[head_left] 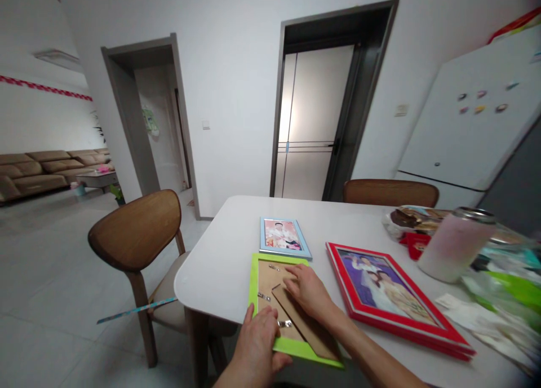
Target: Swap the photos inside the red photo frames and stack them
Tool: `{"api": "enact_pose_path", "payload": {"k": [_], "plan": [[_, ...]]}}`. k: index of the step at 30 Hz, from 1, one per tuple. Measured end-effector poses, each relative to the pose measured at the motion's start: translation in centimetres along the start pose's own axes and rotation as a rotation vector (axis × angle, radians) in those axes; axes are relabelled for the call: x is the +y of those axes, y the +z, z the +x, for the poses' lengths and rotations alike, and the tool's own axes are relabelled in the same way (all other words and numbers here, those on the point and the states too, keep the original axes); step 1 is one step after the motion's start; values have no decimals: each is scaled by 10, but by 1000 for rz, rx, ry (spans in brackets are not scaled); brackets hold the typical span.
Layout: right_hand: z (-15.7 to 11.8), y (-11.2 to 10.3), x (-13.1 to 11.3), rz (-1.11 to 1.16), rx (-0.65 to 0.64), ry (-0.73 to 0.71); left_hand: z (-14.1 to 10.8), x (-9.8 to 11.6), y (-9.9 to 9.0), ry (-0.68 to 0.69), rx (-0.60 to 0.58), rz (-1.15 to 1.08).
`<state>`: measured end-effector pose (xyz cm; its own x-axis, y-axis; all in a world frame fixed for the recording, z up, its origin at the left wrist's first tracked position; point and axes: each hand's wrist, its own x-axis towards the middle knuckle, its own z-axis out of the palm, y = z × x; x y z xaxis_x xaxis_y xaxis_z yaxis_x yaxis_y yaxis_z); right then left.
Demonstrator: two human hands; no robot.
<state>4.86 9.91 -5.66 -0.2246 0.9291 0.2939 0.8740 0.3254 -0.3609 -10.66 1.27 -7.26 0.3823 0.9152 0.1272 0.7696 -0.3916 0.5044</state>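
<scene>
A lime-green photo frame [254, 281] lies face down at the near edge of the white table, its brown backboard [267, 275] and metal clips showing. A brown stand flap [308, 326] slants across the back. My left hand [260, 340] grips the frame's lower left corner, fingertips by a clip [285, 323]. My right hand [310, 295] rests on the upper right of the backboard with fingers stretched towards the top clip [274, 267]. Beyond is a light-blue photo frame [262, 236], face up. Red photo frames [353, 298], stacked, lie right of my right hand.
On the white table [224, 252], a pink-white tumbler [454, 247], plastic bags [511, 298] and crumpled tissues [477, 320] crowd the right side. A wooden chair [139, 230] stands left, with a blue strip [135, 310] across its seat. Another chair [391, 192] is behind the table.
</scene>
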Motion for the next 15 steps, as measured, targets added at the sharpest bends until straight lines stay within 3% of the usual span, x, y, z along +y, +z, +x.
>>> {"api": "enact_pose_path", "payload": {"k": [6, 15], "plan": [[-46, -13, -2, 26, -117, -5, 1, -4, 5, 2, 70, -20], [-37, -21, -10, 75, -123, 59, 8, 4, -10, -188, 199, -284]]}}
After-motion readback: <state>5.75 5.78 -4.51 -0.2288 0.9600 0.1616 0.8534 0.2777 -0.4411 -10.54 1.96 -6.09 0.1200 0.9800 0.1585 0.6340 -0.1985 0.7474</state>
